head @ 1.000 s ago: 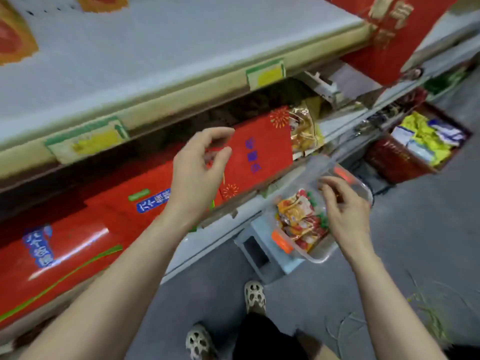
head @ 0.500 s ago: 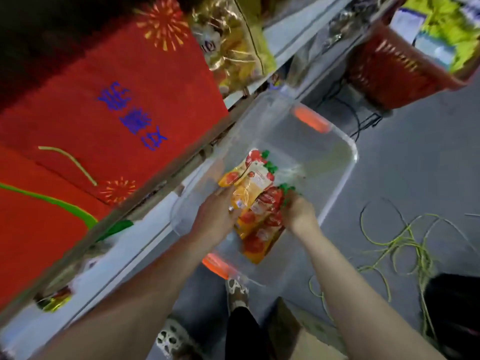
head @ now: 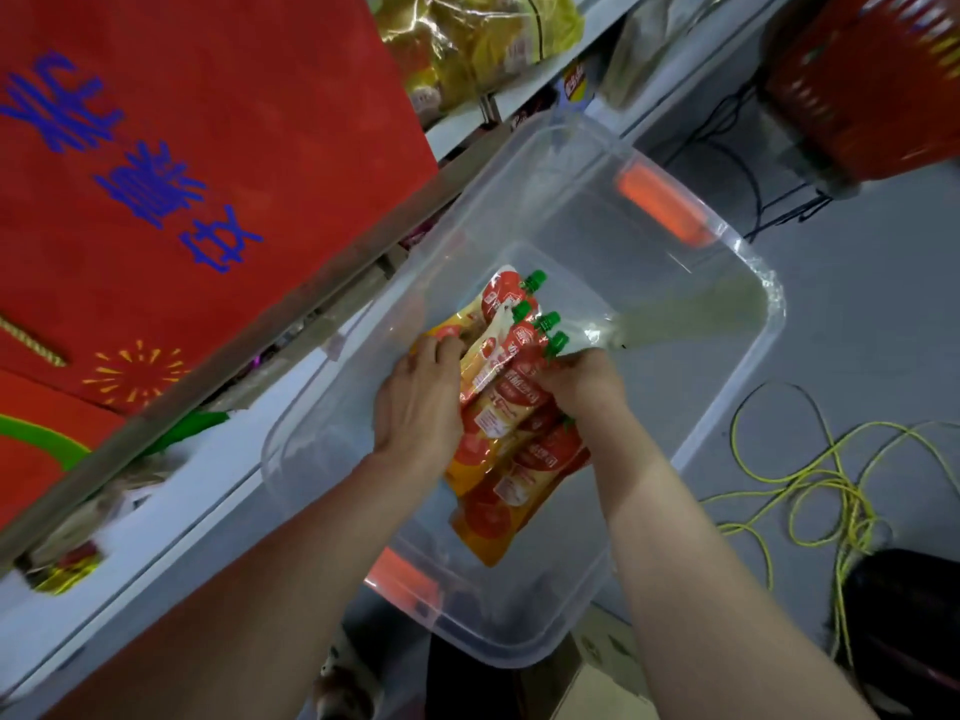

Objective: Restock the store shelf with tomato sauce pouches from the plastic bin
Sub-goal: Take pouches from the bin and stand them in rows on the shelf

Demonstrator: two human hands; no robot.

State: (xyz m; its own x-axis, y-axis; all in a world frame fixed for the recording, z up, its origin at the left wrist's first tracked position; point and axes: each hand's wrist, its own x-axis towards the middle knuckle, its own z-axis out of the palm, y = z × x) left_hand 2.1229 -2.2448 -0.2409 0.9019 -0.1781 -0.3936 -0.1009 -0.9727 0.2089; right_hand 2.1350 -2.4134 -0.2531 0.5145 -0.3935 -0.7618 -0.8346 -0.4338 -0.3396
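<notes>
Clear plastic bin (head: pixel 756 324): we record it low beside the store shelf (head: pixel 291 309), with an orange latch (head: pixel 660 202) at its far end and another at its near end. We see the grey floor (head: pixel 857 304) through its walls.

Tomato sauce pouches (head: pixel 511 433): orange and red with green screw caps. They lie bundled in the middle of the bin, caps pointing away from us. We count four caps.

Left hand (head: pixel 421 402): inside the bin, fingers curled over the bundle's left edge, gripping it.

Right hand (head: pixel 587 387): inside the bin, fingers curled round the pouches just below the caps.

Red banner (head: pixel 208 148): blue characters, hanging across the shelf front.

Yellow snack bags (head: pixel 478 39): on the shelf, beyond the bin's far corner.

Red basket (head: pixel 872 96): we note it at upper right.

Yellow cord (head: pixel 810 475): looped on the floor, right of the bin.
</notes>
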